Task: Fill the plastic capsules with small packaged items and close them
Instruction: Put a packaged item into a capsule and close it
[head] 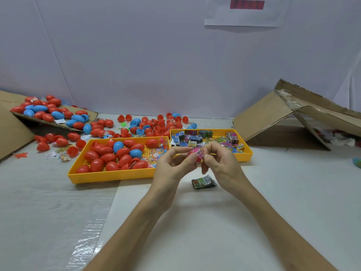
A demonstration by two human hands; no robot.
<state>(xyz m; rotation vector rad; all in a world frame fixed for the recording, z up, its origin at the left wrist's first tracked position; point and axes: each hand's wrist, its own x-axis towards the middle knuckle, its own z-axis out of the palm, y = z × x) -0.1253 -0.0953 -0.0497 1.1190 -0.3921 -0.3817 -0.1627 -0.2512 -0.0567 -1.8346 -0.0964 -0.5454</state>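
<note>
pinching one pink packet (197, 153), seemingly, both hands (172, 165) (221, 163), two yellow trays (109, 176) (248, 151)

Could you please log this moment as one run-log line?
left hand, right hand: pinch pink barcoded packet | dark packet: on table by right hand

Fingers (192, 159) hide most of the pink item (197, 153); wall label (247, 4) is blurred.

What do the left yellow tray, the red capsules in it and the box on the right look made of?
Left yellow tray: probably moulded plastic, matte, gridded floor. Red capsules: hard glossy plastic, judging by sharp highlights. Box: brown corrugated cardboard, torn edges, shiny tape.
</note>
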